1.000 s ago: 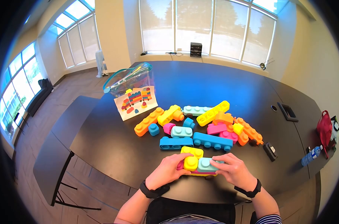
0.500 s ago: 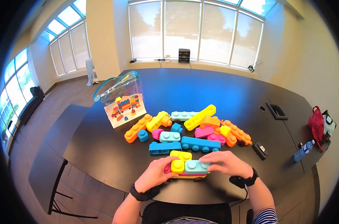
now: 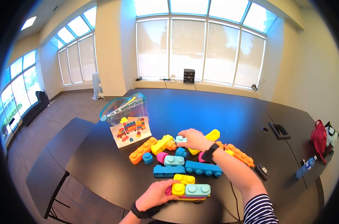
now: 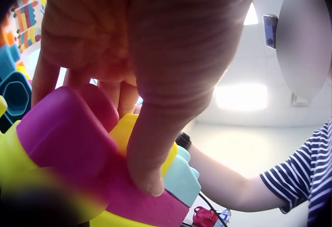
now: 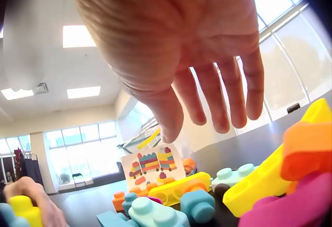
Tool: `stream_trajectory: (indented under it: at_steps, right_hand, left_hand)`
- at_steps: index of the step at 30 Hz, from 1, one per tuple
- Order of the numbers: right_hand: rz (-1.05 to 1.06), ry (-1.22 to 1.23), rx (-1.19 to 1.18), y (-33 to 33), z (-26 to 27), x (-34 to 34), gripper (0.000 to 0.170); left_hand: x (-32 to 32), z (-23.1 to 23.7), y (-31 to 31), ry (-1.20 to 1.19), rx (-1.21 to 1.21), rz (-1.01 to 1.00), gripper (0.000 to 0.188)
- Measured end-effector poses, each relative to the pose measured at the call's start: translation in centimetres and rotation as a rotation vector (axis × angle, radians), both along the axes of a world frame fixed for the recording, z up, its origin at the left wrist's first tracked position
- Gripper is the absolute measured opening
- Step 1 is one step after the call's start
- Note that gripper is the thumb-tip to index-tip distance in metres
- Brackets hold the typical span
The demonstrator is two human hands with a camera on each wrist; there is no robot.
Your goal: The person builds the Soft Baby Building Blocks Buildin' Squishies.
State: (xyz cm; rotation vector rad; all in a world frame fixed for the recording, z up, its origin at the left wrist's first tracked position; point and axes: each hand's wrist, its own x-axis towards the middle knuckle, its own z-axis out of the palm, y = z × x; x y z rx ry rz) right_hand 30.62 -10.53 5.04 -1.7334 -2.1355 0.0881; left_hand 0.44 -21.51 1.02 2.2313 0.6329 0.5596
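Observation:
My left hand (image 3: pixel 154 194) grips the left end of a wheeled block assembly, with yellow blocks (image 3: pixel 178 189) and a light teal block (image 3: pixel 198 190) on top. In the left wrist view the thumb presses its magenta side (image 4: pixel 140 196). My right hand (image 3: pixel 196 141) is stretched over the pile, above a light teal wheeled piece (image 3: pixel 181 139). In the right wrist view the fingers of that hand (image 5: pixel 207 87) hang extended with nothing between them, above the light teal piece (image 5: pixel 233 176) and a long yellow block (image 5: pixel 179 188).
Blue blocks (image 3: pixel 203 168) lie between the hands, and orange blocks (image 3: pixel 239 155) at the right of the pile. A clear bag with a picture card (image 3: pixel 130 131) stands at the back left. A black device (image 3: pixel 262 172) and a water bottle (image 3: pixel 306 167) are at the right.
My right hand has let go of the light teal block on the assembly and moved forward over the pile. My left hand still grips the assembly. The head view has tilted up.

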Motion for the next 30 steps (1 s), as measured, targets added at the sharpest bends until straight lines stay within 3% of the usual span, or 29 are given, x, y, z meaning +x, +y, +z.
stream_trajectory:
  at_steps: [5,8,11,14,18,22,24,30]
  right_hand:
    - [-0.039,-0.222,-0.190,5.0,-2.7,-3.6,0.061]
    - [-0.028,-0.197,-0.091,6.1,-5.0,-4.2,0.069]
    - [-0.014,-0.186,-0.082,6.2,-5.1,-3.7,0.065]
    - [0.012,0.097,-0.108,4.9,-3.2,-2.5,0.053]
    - [0.196,0.540,-0.174,-2.4,2.7,-1.7,0.047]
    - [0.396,0.480,-0.240,-13.0,5.9,-1.8,0.046]
    - [0.342,0.311,-0.292,-17.1,7.0,-2.9,0.048]
    - [0.293,0.280,-0.168,-20.1,2.7,-4.1,0.051]
  left_hand:
    - [0.0,-1.0,0.4,-0.041,-0.004,-0.018,0.061]
    - [-0.2,-1.4,0.6,-0.054,0.004,-0.015,0.060]
    - [-0.2,-1.4,0.5,-0.060,0.006,-0.012,0.059]
    - [-0.2,-0.8,0.4,-0.062,0.004,-0.004,0.060]
    - [-0.1,-0.3,0.3,-0.059,0.008,0.010,0.059]
    - [-0.1,0.0,0.2,-0.041,-0.019,0.014,0.060]
    - [-0.1,0.1,0.1,-0.023,-0.027,0.015,0.061]
    - [0.0,0.2,0.1,0.009,-0.013,0.009,0.064]
